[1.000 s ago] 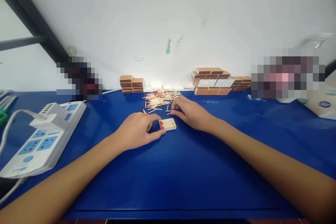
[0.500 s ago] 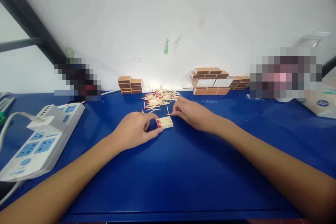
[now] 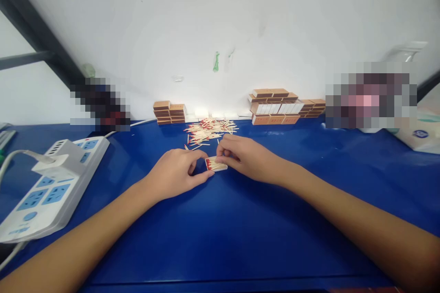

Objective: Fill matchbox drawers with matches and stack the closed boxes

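Fingers (image 3: 202, 176) of the left hand (image 3: 173, 175) curl round the left end of a small open matchbox tray (image 3: 212, 165), thumb and forefinger pinching it against the blue table (image 3: 220, 233), just above centre toward 12 o'clock. Fingertips of the right hand (image 3: 247, 158) bunch down onto the tray from 3 o'clock; whether they grip a match is hidden. Loose matches (image 3: 210, 129) lie heaped at 12 o'clock. Pinning the tray flat, red heads all at one end, should let sticks settle level.
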`<state>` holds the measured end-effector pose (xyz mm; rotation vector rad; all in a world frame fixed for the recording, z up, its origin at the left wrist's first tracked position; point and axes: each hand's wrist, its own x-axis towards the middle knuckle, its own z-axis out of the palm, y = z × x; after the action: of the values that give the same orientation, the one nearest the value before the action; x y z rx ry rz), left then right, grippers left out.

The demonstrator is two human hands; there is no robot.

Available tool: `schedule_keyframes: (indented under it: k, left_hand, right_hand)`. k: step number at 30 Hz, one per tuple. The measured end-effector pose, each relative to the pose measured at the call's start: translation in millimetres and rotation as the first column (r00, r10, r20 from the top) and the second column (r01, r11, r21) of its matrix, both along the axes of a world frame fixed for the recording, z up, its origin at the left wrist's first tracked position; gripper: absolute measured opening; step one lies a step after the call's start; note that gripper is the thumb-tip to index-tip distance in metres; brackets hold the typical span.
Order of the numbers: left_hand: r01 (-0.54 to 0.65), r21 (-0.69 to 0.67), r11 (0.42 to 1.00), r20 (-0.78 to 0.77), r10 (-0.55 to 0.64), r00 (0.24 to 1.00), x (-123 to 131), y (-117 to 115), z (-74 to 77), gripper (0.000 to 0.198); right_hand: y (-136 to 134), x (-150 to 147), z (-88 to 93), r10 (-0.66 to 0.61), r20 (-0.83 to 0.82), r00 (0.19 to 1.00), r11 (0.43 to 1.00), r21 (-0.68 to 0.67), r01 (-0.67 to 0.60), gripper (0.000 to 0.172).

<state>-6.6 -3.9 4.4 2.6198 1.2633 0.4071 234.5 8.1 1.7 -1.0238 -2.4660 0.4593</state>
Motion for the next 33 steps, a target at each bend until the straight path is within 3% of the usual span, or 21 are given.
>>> schedule_keyframes:
  k: [4, 8, 13, 17, 23, 28, 33]
  left_hand:
    - [0.02, 0.007, 1.0, -0.005, -0.02, 1.0, 1, 0, -0.3, 0.033]
    - [0.062, 0.001, 0.998, -0.007, -0.062, 0.998, 3, -1, -0.6, 0.034]
    - [0.059, -0.013, 0.998, -0.001, -0.059, 0.998, 2, -1, -1.0, 0.033]
    - [0.057, 0.005, 0.998, 0.017, -0.057, 0.998, 1, 0, -1.5, 0.033]
    - [-0.035, 0.015, 0.999, 0.029, 0.034, 0.999, 1, 2, -1.8, 0.031]
    - [-0.02, 0.022, 1.0, 0.036, 0.02, 0.999, 1, 2, -2.1, 0.03]
    - [-0.004, 0.011, 1.0, 0.03, 0.003, 1.0, 0, 0, -1.3, 0.03]
  right_hand:
    - [15, 3, -6.9, -0.06, -0.059, 0.996, 0.995, 0.077, 0.065, 0.008]
    - [31, -1, -14.0, -0.117, 0.083, 0.99, 0.991, 0.073, 0.111, 0.021]
    - [39, 1, -14.8, -0.149, 0.135, 0.98, 0.989, 0.024, 0.147, 0.009]
    - [34, 9, -8.8, -0.175, 0.142, 0.974, 0.984, -0.006, 0.177, 0.015]
    - [3, 3, 9.7, -0.121, 0.001, 0.993, 0.99, -0.078, 0.12, 0.014]
    - [-11, -8, 4.4, -0.071, 0.018, 0.997, 0.989, -0.128, 0.073, 0.012]
    - [-5, -6, -0.1, -0.052, -0.13, 0.99, 0.994, -0.099, 0.039, 0.012]
